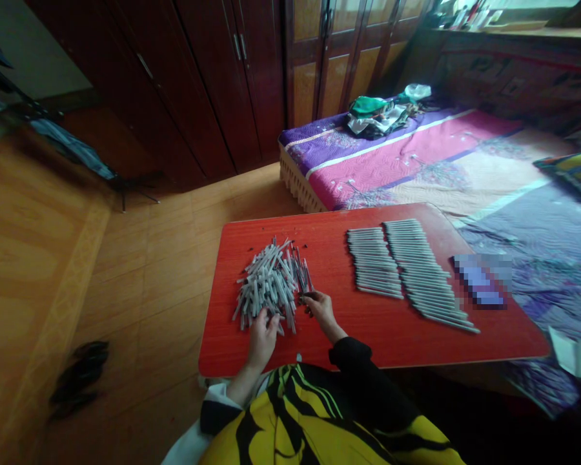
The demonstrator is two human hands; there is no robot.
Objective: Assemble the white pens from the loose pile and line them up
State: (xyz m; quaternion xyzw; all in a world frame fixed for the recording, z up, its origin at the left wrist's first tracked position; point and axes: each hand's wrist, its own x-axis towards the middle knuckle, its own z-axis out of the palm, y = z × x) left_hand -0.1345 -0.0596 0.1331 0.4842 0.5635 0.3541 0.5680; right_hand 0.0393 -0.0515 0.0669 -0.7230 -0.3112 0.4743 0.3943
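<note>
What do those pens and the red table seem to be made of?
The pens look like plastic: pale grey barrels with a smooth, faint sheen, though they are too small to be sure. The red table looks like glossy laminate over board, since its shiny surface shows a printed wood-like grain; the core is hidden.

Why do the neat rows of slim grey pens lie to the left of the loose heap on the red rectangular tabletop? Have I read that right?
No: the head view shows the neat rows of slim grey pens lying to the right of the loose heap on the red rectangular tabletop.
</note>
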